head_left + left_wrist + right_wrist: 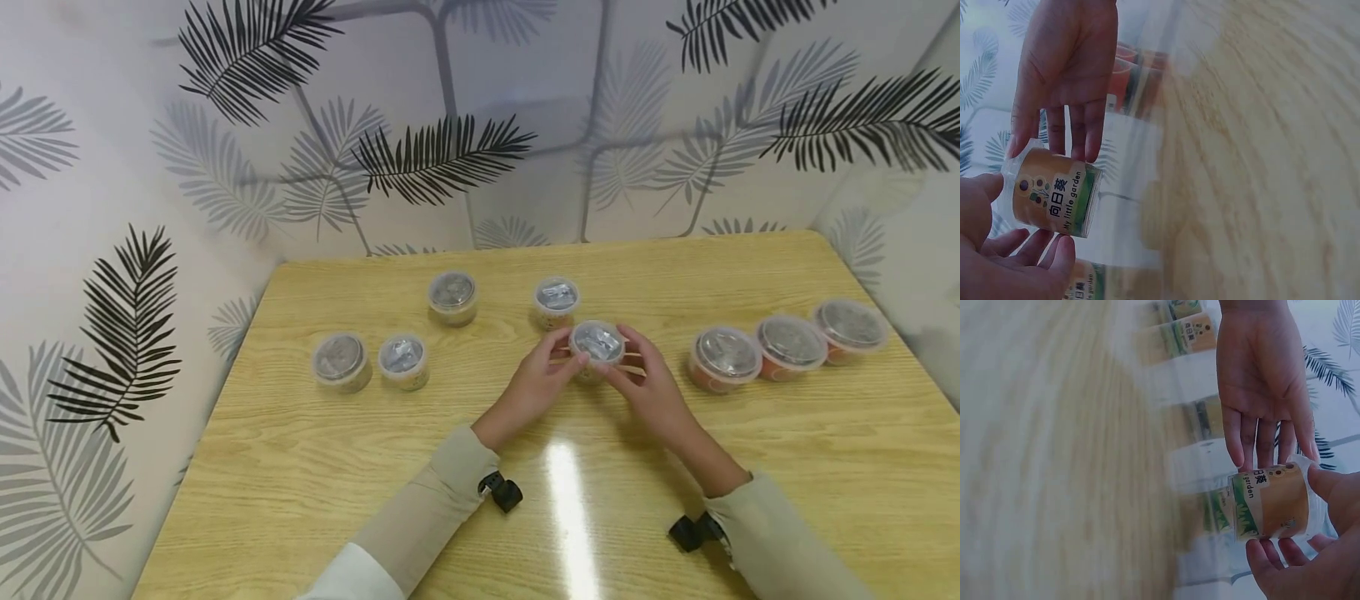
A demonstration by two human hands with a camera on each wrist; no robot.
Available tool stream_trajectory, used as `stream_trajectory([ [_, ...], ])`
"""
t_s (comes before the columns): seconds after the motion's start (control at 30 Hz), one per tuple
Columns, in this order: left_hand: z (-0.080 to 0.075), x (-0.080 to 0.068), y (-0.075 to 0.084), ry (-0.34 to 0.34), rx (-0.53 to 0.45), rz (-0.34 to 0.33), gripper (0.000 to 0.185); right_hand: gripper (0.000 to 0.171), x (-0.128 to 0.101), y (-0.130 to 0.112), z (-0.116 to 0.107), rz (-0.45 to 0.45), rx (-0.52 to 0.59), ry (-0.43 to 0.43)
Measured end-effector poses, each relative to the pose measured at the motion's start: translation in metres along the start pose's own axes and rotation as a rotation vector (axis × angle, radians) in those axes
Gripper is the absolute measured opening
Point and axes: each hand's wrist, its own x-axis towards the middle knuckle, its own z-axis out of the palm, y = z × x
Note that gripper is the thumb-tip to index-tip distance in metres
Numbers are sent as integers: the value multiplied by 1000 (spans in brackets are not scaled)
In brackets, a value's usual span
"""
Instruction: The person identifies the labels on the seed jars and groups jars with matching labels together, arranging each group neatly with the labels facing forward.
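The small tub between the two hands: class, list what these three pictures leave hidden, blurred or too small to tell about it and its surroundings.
- Tub contents: head view, foil packet under the clear lid hides them.
- Tub label: head view, too small and covered by the left hand and right hand; left wrist view shows it only partly.
- Tubs behind: right wrist view, blurred.
- Table: wrist views, smeared.
- Three orange tubs: contents unclear, too small.

Cup (597,343) between hands, on table (300,467)

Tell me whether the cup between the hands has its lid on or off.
On. A clear lid covers the labelled cup held between the left hand and right hand; its rim shows in both wrist views.
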Motion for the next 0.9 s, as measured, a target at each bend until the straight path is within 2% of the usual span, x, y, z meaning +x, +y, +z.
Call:
stream_trajectory([
  [0.13,-4,-13,20,-10,-12,22,48,67,-10,-11,0,3,33,14],
  [0.37,-5,-18,13,23,-10,98,43,56,-22,-31,0,-24,127,27],
  [0.53,-8,-26,22,35,-18,151,42,49,-30,-47,-1,-32,150,32],
  [0.67,-9,-32,30,29,-30,191,44,48,-35,-57,0,-64,163,2],
  [0.9,-8,-37,34,-17,-48,211,51,52,-38,-64,1,-76,157,-56],
])
